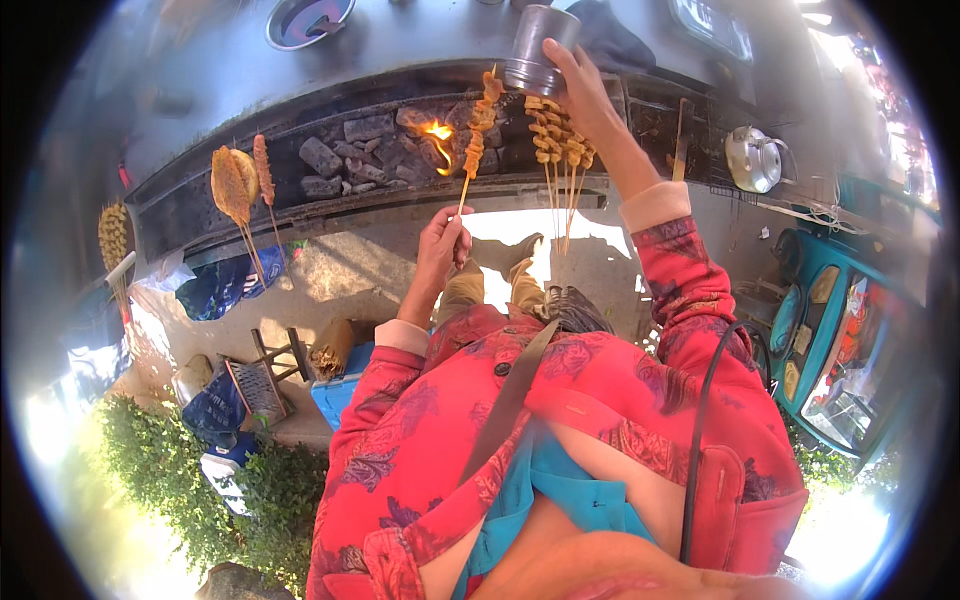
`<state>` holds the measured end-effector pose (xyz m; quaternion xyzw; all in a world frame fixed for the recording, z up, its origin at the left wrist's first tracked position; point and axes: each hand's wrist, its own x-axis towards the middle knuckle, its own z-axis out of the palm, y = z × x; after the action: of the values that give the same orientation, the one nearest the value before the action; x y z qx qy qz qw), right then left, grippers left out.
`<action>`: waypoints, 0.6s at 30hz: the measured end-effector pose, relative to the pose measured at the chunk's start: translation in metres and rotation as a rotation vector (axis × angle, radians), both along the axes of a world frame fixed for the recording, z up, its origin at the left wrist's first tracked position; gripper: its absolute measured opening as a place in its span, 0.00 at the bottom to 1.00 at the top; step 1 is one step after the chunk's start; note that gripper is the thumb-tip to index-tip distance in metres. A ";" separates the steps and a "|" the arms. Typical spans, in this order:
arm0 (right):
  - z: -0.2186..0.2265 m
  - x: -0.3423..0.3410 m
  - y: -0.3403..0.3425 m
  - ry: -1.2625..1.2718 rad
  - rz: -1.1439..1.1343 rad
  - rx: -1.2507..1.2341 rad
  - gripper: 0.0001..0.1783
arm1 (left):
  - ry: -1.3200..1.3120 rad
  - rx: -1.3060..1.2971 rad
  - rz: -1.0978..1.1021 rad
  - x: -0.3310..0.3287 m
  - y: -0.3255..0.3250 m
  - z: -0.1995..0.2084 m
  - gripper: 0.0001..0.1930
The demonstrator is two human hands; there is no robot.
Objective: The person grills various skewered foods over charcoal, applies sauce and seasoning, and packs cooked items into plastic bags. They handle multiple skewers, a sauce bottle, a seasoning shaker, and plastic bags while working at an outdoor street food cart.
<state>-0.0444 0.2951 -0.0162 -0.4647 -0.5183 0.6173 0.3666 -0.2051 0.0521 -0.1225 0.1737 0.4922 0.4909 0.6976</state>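
Note:
Pinched in my left hand [445, 243] is the lower end of a single skewer [478, 130], its chunks of browned food leaning up over the charcoal grill [290, 205]. A flame [440, 142] burns just left of those chunks, above grey lumps of charcoal [370, 152]. My right hand [580, 82] grips a dark metal canister [540, 48], tilted, past the grill's far edge. Its contents are hidden. Below my right wrist, a bunch of skewers [550, 130] with folded yellow-brown pieces rests on the grill, sticks toward me.
On the grill's left lie flat round skewered pieces [233, 185] and a sausage skewer [264, 170]. A metal kettle [752, 160] sits right. A basin [308, 22] stands on the far metal counter [200, 70]. Behind left are a blue box [335, 402] and wooden stool [257, 392]; a teal-framed cart [800, 400] stands right.

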 end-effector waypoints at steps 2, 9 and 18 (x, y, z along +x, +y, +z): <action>0.018 0.000 0.033 -0.356 0.120 0.163 0.31 | 0.053 0.009 -0.031 0.000 0.002 0.018 0.11; 0.008 -0.031 0.089 -1.185 0.426 0.669 0.30 | 0.068 0.020 -0.019 0.002 -0.001 0.004 0.10; 0.011 -0.029 0.108 -1.257 0.533 0.719 0.30 | 0.047 0.010 0.016 0.003 -0.002 -0.004 0.13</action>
<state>-0.0737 0.4032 -0.0054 -0.4397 -0.8922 0.0986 -0.0292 -0.2019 0.0500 -0.1264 0.1846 0.5073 0.4946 0.6811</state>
